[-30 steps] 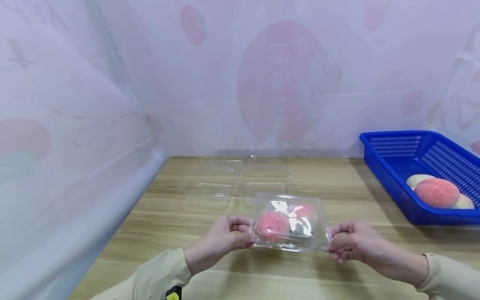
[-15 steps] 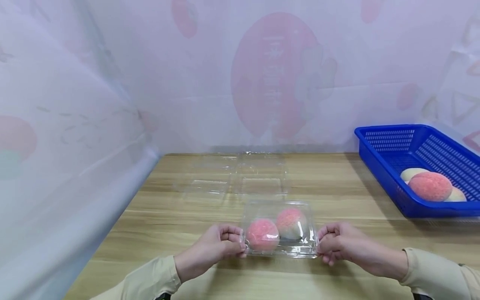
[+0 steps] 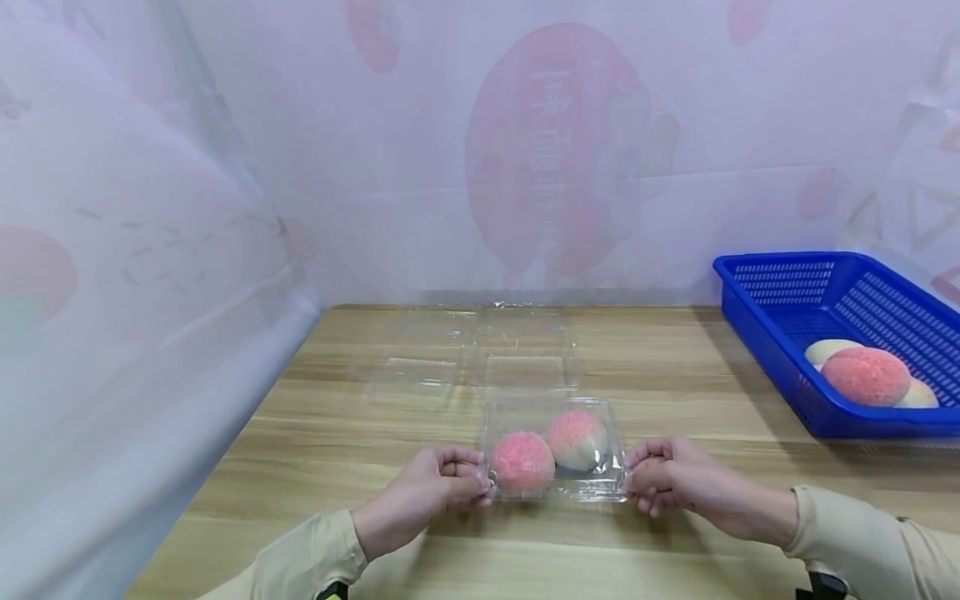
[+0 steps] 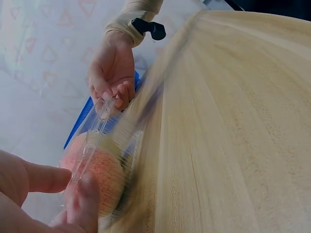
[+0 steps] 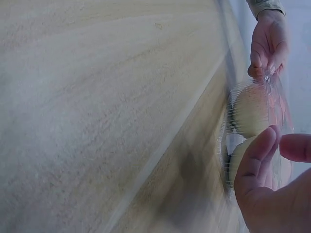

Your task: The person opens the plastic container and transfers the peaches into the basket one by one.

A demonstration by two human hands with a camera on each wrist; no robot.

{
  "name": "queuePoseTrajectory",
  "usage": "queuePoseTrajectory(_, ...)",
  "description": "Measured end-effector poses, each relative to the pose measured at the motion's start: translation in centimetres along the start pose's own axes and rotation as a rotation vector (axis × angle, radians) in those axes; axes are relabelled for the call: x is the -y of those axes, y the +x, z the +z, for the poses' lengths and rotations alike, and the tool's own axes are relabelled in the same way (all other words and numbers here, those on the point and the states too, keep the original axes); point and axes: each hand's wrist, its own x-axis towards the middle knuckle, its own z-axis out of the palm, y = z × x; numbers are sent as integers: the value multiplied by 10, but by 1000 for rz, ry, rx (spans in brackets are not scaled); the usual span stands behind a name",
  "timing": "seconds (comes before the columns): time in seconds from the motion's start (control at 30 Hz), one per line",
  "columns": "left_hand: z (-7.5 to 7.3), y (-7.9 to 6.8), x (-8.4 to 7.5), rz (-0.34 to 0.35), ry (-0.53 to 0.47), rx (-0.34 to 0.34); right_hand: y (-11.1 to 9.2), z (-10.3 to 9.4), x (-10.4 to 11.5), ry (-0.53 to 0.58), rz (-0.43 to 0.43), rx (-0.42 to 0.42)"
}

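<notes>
A clear plastic clamshell box [image 3: 517,408] with its lid down is held between my two hands near the front of the table. Inside lie two pink-and-cream peaches, one [image 3: 522,462] at the left and the other [image 3: 577,440] at the right. My left hand [image 3: 431,496] pinches the box's front left corner between thumb and fingers. At the front right corner my right hand [image 3: 686,483] pinches the rim in the same way. In the left wrist view the thumb and a finger press the rim [image 4: 87,155] from both sides.
On the right stands a blue plastic basket [image 3: 765,342] with several peaches [image 3: 866,377] in it. Behind the held box, open clear containers [image 3: 525,358] lie on the wooden table [image 3: 315,467]. A printed pale curtain [image 3: 405,233] closes off the back and left side.
The box has come down and a little to the left with both hands, and its lid faces the camera with less glare. Both hands keep their grip on its corners.
</notes>
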Motion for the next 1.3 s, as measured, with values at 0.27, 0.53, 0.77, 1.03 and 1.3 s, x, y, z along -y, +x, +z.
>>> queuePoseTrajectory(0.27, 9, -9, -9, 37, 191, -170, -10, -8, 11, -313, -143, -206)
queuePoseTrajectory(0.53, 43, -14, -15, 131, 92, -311, 2, -3, 26, -1070, -850, -308)
queuePoseTrajectory(0.77, 56, -4, -5, 153, 56, -291, 27, 12, 26, -1327, -1195, -135)
queuePoseTrajectory(1.03, 47, 3, 5, 207, 93, -281, 45, 21, 15, -1458, -1161, -29)
queuePoseTrajectory(1.3, 40, 5, 15, 218, 96, -236, 55, 16, 0, -1496, -1137, 15)
